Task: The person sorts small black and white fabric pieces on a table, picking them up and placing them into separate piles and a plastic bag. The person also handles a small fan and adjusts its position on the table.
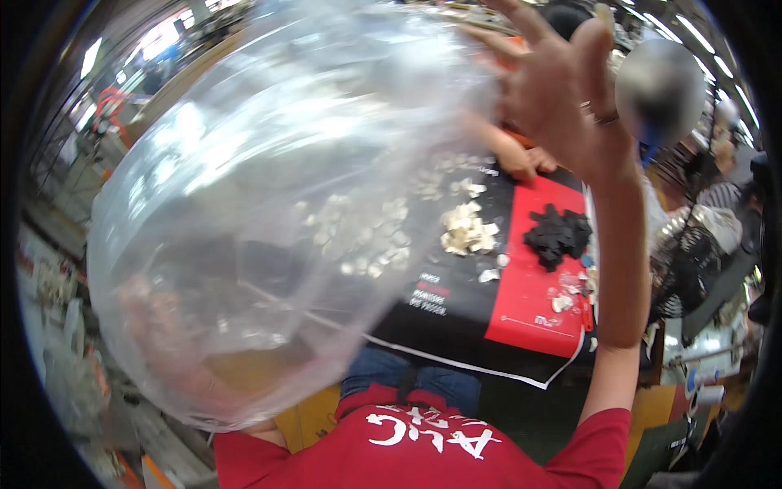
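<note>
the bag [244, 196], clear film and puffed out, fills the left and middle of the view, above the bench [468, 330]. its outer edge bulges well past the bench on the left; its lower edge lies near the person's trunk.

right hand [562, 94]: raised at the upper right, just beside the bag's right edge. grip wide, fingers spread; contact with the film cannot be confirmed. the forearm stands along the bench's right edge.

left hand [155, 314]: low at left, seen blurred through the film. state of grip: cannot tell. inside or behind the bag: cannot tell.

bench surface: black, with a red panel [521, 306] at right and a white border at the near edge. the white pile [468, 228] lies on black, just right of the film; the black pile [558, 236] lies on red. open room: the near part of the red panel, left of the red tool [586, 314]. a co-worker's hand [517, 159] rests near the panel's far edge.
</note>
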The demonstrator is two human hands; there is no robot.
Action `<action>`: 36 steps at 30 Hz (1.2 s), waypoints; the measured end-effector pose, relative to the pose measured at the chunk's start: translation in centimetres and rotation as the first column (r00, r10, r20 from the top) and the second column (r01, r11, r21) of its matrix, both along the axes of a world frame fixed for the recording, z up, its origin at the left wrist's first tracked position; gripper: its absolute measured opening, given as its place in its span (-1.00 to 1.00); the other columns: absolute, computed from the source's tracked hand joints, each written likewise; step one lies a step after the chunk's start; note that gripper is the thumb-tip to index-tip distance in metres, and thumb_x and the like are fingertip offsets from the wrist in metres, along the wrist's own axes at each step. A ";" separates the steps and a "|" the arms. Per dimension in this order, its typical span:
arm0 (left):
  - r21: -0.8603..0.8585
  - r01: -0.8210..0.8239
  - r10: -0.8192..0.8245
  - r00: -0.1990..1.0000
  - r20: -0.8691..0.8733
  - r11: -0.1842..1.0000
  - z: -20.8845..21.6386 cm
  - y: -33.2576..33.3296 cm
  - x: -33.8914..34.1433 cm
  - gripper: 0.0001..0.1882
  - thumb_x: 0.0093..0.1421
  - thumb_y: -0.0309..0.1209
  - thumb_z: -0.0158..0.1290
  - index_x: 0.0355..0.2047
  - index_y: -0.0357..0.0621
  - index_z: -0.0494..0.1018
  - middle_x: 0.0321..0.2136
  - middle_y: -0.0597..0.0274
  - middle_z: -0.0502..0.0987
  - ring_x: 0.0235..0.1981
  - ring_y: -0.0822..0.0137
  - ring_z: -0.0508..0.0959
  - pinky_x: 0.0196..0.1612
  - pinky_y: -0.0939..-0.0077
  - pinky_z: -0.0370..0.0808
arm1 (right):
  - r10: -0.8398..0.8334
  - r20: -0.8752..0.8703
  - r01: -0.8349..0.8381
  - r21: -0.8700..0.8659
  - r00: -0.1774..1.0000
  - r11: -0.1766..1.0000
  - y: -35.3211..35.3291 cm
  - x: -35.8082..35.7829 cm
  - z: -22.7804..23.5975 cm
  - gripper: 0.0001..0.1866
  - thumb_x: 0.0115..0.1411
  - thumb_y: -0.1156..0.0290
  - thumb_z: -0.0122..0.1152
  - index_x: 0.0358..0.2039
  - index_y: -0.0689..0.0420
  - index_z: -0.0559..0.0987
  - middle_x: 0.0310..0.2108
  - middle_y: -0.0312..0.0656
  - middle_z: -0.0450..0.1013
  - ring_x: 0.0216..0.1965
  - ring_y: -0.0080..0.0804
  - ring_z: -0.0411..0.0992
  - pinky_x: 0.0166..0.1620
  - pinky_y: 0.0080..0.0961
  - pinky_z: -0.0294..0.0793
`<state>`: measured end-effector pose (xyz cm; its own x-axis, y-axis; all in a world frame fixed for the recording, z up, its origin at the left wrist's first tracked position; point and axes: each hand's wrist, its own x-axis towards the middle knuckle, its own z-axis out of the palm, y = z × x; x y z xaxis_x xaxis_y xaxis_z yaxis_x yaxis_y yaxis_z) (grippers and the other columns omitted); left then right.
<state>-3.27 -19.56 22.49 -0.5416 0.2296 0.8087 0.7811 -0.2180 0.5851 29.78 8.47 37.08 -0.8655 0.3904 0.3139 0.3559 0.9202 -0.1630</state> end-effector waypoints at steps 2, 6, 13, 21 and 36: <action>-0.060 -0.383 0.364 0.908 -0.206 0.922 0.3 -8.0 -0.4 -0.68 0.29 -0.47 -0.07 0.02 -0.35 0.41 -0.06 0.02 0.48 -0.04 0.21 0.50 -0.01 0.37 0.47 | 0.227 -0.616 -0.559 -0.421 0.754 0.714 -1.1 -5.3 -3.6 0.05 0.14 -0.11 0.24 0.44 0.00 -0.12 0.45 -0.17 -0.15 0.38 -0.13 0.05 0.29 -0.12 0.20; -0.092 -0.775 0.765 0.632 -0.123 0.626 -3.0 -18.1 1.1 -0.70 0.27 -0.53 -0.07 0.00 -0.36 0.43 -0.01 -0.05 0.48 -0.01 0.17 0.51 0.00 0.29 0.49 | 0.300 -0.713 -0.625 -0.241 0.633 0.743 -7.5 -13.3 -12.1 0.47 -0.24 -0.06 0.63 0.45 0.05 -0.24 0.47 -0.06 -0.21 0.45 -0.04 -0.17 0.34 -0.09 0.06; -0.082 -0.538 0.477 0.655 0.586 0.839 -12.1 -14.8 9.4 -0.77 0.22 -0.58 0.02 -0.10 -0.31 0.46 -0.05 0.14 0.46 -0.09 0.25 0.49 0.00 0.33 0.43 | 0.427 -0.538 -0.678 -0.658 0.727 0.328 -25.0 -16.8 -28.4 0.28 -0.05 -0.21 0.42 0.45 -0.04 -0.21 0.39 0.38 -0.44 0.39 0.42 -0.20 0.34 0.04 0.06; -0.050 0.192 -0.082 0.621 0.779 0.980 -10.7 -11.0 5.8 -0.66 0.19 -0.67 0.02 -0.02 -0.24 0.39 -0.18 0.29 0.51 -0.24 0.49 0.53 -0.12 0.55 0.50 | -0.252 -0.509 -0.426 -0.847 0.823 0.318 -19.7 -13.9 -33.5 -0.85 0.32 0.56 0.02 -0.16 0.30 0.53 -0.39 -0.16 0.55 -0.33 -0.49 0.53 -0.23 -0.53 0.50; 0.763 0.292 -0.484 -0.631 0.607 0.577 -15.3 -7.2 8.6 -0.34 0.39 0.04 -0.21 0.16 -0.36 0.31 0.04 -0.18 0.48 0.11 -0.09 0.47 0.17 -0.09 0.42 | -0.021 -0.083 -0.083 -0.996 0.996 0.026 -12.1 2.3 -31.7 -0.67 0.11 0.20 0.41 -0.30 0.23 0.64 -0.54 -0.41 0.45 -0.49 -0.57 0.40 -0.36 -0.54 0.41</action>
